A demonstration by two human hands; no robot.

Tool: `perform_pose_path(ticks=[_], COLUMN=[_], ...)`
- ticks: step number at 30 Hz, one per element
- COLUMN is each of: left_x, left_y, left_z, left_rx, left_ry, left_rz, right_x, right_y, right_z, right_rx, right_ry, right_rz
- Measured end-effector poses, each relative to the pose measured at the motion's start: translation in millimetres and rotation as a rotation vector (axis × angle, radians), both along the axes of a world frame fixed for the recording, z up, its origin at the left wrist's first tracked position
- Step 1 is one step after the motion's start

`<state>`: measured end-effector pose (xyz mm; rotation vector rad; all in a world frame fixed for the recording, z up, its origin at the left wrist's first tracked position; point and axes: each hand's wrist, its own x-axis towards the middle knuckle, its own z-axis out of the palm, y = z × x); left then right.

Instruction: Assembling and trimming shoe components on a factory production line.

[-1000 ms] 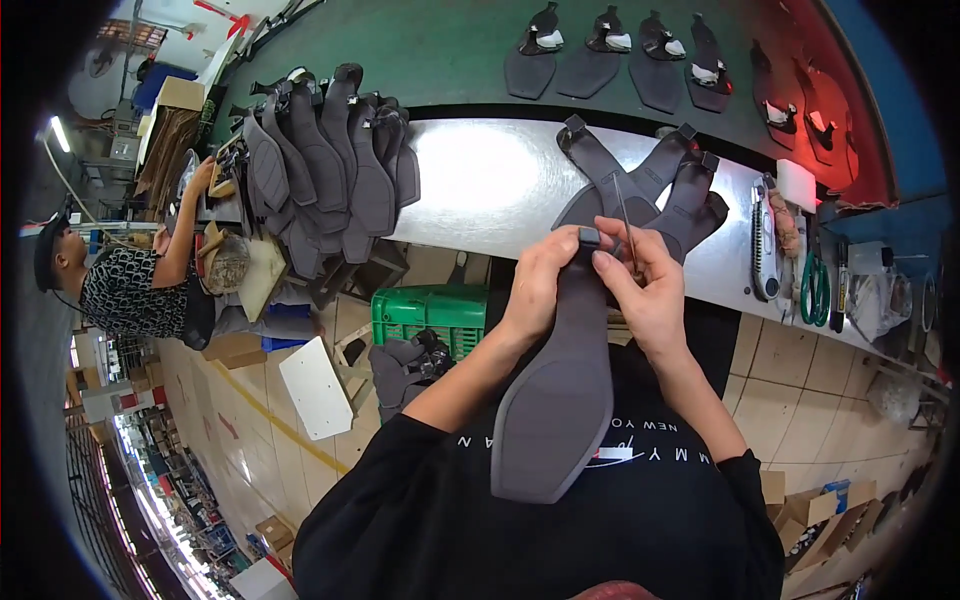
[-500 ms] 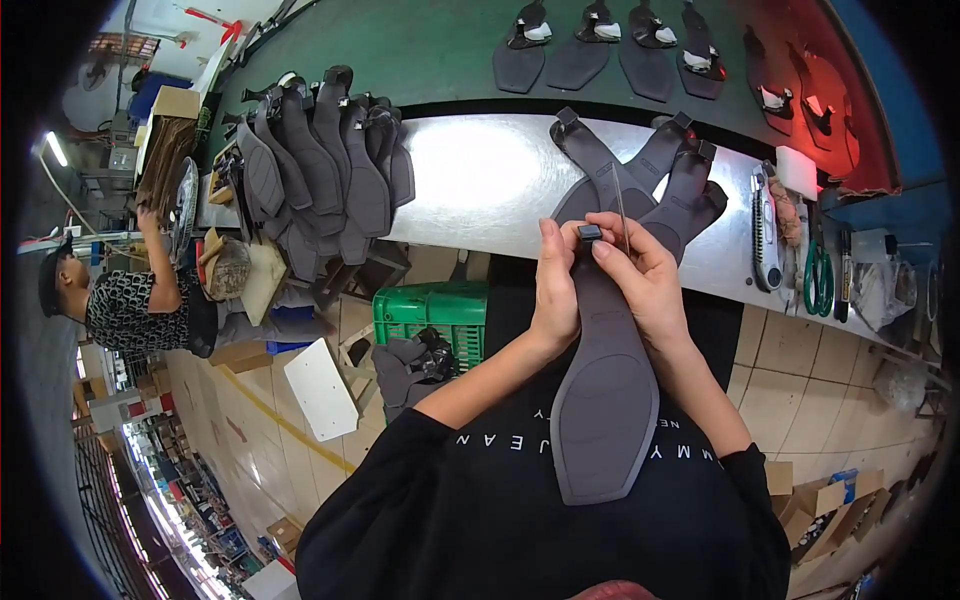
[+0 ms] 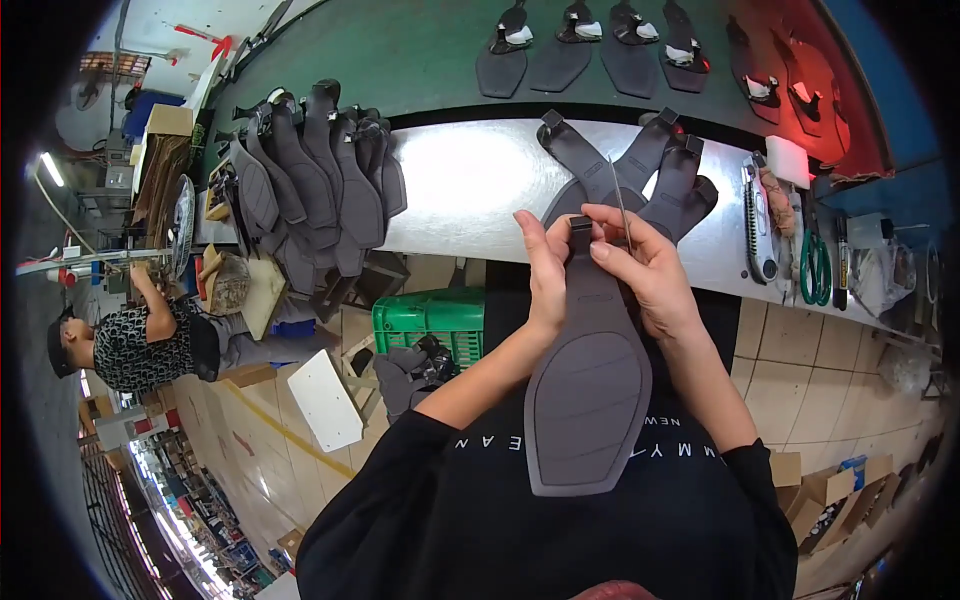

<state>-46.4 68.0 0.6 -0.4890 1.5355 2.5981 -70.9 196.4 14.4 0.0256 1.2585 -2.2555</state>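
Note:
A dark grey shoe sole [image 3: 588, 405] with a small heel at its far end is held upright before my chest, its wide toe end toward me. My left hand [image 3: 546, 285] grips its left side near the heel, thumb raised and other fingers behind the sole. In my right hand [image 3: 655, 280] is a thin pointed blade [image 3: 617, 195], pinched between thumb and fingers and sticking up past the heel. That hand also touches the sole's right edge. Just beyond my hands, several similar soles [image 3: 640, 185] lie crossed on the metal table.
A heap of soles [image 3: 315, 180] lies at the table's left, above a green crate [image 3: 430, 322]. A snap-off cutter [image 3: 760, 230] and green-handled scissors [image 3: 816, 265] lie right. Several shoes [image 3: 565, 55] stand on the green belt. A co-worker [image 3: 135, 345] works at far left.
The sole has swung slightly left and its underside faces me more fully. My right hand keeps the blade close to the heel. The co-worker's arm has lowered.

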Motion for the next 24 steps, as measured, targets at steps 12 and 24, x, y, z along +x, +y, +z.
perform_pose_path(ticks=[12, 24], left_x=[5.4, -1.5], left_y=[11.2, 5.1], left_z=[0.6, -14.9], left_rx=[-0.124, -0.309], left_ry=[0.088, 0.303], left_rz=[0.039, 0.019], right_x=[1.5, -11.2], right_y=[-9.6, -8.9], right_z=[-4.5, -15.0], right_rx=[0.115, 0.143], right_ry=[0.025, 0.191], right_rz=[-0.088, -0.073])
